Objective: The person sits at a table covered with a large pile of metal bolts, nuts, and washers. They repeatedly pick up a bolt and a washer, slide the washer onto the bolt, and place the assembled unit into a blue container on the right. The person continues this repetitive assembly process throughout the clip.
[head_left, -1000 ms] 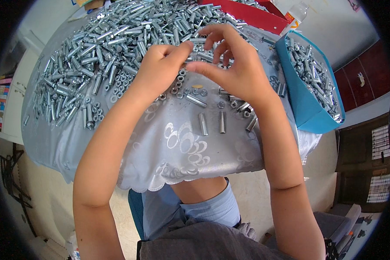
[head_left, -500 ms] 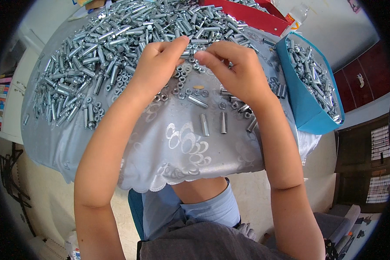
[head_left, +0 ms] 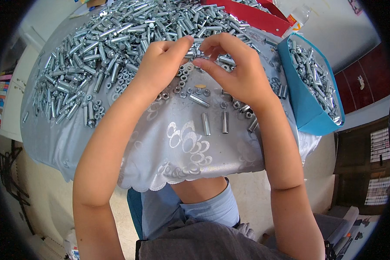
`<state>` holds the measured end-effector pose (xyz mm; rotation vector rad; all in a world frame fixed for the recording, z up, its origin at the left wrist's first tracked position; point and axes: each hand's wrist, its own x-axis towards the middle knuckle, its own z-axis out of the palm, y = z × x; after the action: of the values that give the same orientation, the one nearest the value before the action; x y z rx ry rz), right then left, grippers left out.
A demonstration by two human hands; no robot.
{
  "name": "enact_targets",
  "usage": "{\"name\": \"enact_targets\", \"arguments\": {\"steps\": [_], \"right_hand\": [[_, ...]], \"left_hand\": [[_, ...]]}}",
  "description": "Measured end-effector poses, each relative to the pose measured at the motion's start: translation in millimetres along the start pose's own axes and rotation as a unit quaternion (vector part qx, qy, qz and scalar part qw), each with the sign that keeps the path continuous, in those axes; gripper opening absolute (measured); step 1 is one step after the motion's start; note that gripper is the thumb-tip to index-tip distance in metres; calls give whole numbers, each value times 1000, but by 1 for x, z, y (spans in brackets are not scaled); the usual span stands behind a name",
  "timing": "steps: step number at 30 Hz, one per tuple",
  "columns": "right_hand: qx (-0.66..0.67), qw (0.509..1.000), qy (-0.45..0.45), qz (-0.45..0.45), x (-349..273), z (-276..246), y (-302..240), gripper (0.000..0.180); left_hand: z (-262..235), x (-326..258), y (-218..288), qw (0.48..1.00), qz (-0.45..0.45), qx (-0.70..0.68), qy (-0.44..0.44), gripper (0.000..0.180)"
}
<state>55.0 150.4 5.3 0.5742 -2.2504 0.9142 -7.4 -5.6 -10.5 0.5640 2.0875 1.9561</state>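
Note:
My left hand point(head_left: 164, 60) is closed, thumb and fingers pinching a shiny metal expansion bolt point(head_left: 190, 53) whose end pokes out toward the right. Most of that bolt is hidden behind the fingers. My right hand point(head_left: 238, 65) curves around the free end, its thumb and forefinger apart and no part visibly gripped. Beneath both hands lie hex nuts point(head_left: 183, 78), flat washers point(head_left: 189, 66) and loose metal sleeves. Two sleeves point(head_left: 206, 124) stand out side by side on the cloth nearer to me, with another sleeve point(head_left: 199, 100) slanting just beyond them.
A big heap of expansion bolts point(head_left: 117, 39) covers the far and left table. At the right edge stands a blue fabric bin point(head_left: 312, 110) full of bolts. Behind it are a red box point(head_left: 260, 19) and a clear bottle point(head_left: 300, 18). A patterned silver tablecloth point(head_left: 182, 160) drapes toward my lap.
My right thumb and forefinger have spread apart at the bolt's end, where they were pinched closer together. My left hand keeps its hold, almost in the same place.

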Motion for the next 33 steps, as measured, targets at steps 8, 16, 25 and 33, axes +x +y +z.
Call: {"name": "enact_targets", "arguments": {"steps": [8, 16, 25, 33], "right_hand": [[15, 999, -31, -39, 0, -2, 3, 19], [0, 992, -121, 16, -3, -6, 2, 21], [-6, 994, -109, 9, -3, -3, 0, 22], [157, 966, -112, 172, -3, 0, -7, 28]], "left_hand": [[6, -4, -1, 1000, 22, -6, 0, 34], [0, -3, 1, 999, 21, 10, -26, 44], [8, -8, 5, 1000, -24, -1, -11, 42], [9, -9, 4, 994, 101, 35, 10, 53]]}}
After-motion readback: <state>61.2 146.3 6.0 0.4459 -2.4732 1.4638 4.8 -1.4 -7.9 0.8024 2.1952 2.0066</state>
